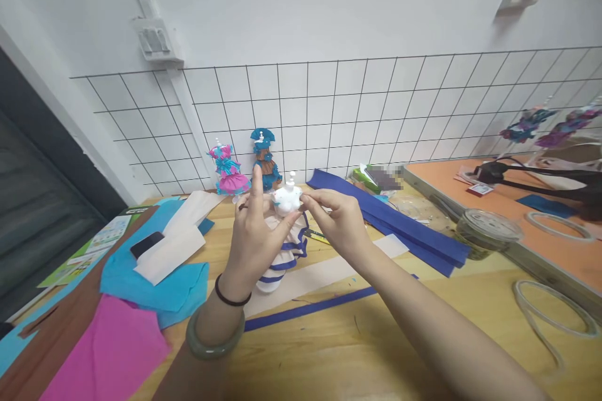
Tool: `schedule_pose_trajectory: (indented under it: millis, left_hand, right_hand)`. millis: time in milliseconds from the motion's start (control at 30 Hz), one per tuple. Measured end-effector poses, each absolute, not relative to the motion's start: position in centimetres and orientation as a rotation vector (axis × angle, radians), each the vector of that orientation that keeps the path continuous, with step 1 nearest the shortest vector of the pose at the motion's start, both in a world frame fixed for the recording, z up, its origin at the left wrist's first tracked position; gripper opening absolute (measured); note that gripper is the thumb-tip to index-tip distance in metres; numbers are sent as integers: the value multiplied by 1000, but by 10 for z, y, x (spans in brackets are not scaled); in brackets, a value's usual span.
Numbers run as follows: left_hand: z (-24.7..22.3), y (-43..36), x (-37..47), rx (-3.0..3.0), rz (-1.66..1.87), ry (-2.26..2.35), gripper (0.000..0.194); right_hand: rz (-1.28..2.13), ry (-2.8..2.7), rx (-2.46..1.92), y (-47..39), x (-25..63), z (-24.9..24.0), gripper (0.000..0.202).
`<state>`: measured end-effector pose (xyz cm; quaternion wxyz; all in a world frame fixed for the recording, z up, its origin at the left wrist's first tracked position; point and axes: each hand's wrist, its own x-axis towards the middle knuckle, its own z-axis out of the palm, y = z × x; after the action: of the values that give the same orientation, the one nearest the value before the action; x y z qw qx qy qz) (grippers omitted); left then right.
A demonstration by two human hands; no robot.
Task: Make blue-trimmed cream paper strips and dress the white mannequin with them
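A miniature white dress form (286, 200) with a knobbed neck stands tilted between my hands, with small coloured specks on its bust. Below it hangs a ruffled white paper skirt (284, 259) edged in dark blue. My left hand (258, 235) holds the form from the left, thumb near the bust and index finger raised. At the form's right shoulder, my right hand (342, 219) pinches with thumb and index finger; what sits between those fingertips is too small to make out. A yellow utility knife (316, 237) lies behind the skirt.
Two dressed forms, one pink (232, 183) and one teal and brown (266, 166), stand by the wall. Blue paper (385, 213) and a white strip (324, 272) lie nearby. Coloured sheets (141, 276) cover the left side; a round clear container (489, 225) is at right.
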<state>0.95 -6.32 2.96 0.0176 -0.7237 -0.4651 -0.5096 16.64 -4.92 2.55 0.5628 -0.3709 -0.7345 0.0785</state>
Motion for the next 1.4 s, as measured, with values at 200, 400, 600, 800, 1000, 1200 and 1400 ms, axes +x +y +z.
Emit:
schedule_pose_trajectory:
  millis: [200,400,600,800,1000,1200,1400]
  left_hand:
    - [28,-65,10,-2239,-1479,-1356,89]
    - [28,-67,12,-2392,-1689,-1457,92]
    - [35,-67,14,-2631,-2193,-1595,99]
    - [35,-65,11,-2606,-2316,-1619,101]
    - [33,-65,11,-2592,-2211,-1610,100]
    - [31,-65,14,-2627,-2229,-1529,101]
    - [34,-64,8,-2692,-2501,-1473,100]
  right_hand:
    - [-235,-1822,-950,-48,165,26,22]
    - [-100,-1732,-954,-52,167,29,15]
    - [619,-1537,-943,-57,171,33,16]
    - [482,-1697,-831,-60,175,31,29]
    - [67,-1763,-807,-57,171,27,15]
    - [614,-1490,-1012,-59,167,33,12]
    - [784,-1433,-1006,-52,179,33,17]
